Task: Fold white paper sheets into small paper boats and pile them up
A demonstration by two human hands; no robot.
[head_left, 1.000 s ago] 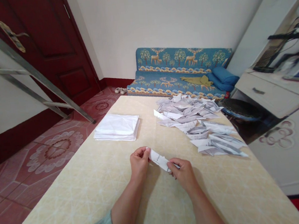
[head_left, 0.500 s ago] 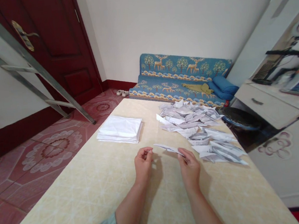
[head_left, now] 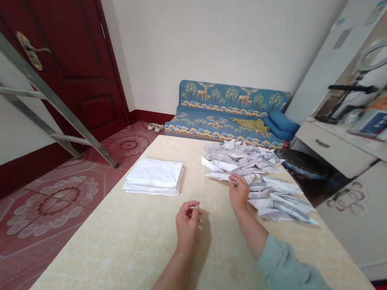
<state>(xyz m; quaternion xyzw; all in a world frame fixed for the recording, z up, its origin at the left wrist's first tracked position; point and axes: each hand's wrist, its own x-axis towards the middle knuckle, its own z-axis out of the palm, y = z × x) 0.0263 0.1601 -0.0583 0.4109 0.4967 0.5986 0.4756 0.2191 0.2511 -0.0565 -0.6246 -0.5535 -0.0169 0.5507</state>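
My right hand [head_left: 239,192] is at the near left edge of a heap of folded printed papers [head_left: 247,155]. Its fingers are pinched together at the end of a folded piece of paper [head_left: 217,176] that points left. To the left, my left hand [head_left: 188,222] hovers low over the table, its thumb and fingertips closed together. A tiny white bit shows by those fingers, too small to name. A neat stack of white paper sheets [head_left: 154,175] lies farther back on the left. More folded papers [head_left: 279,198] spread along the right side, beyond my right hand.
The table [head_left: 123,260] has a pale yellow patterned cover. A blue sofa [head_left: 210,110] stands behind it. At right are a white cabinet [head_left: 336,142] and a black round pan-like object [head_left: 303,162]. A metal ladder [head_left: 59,106] leans at left near a dark red door [head_left: 74,51].
My right hand has moved forward to the paper heap; the folded paper it held up between my hands no longer shows there. My left hand stays pinched in nearly the same place. The view has shifted slightly.
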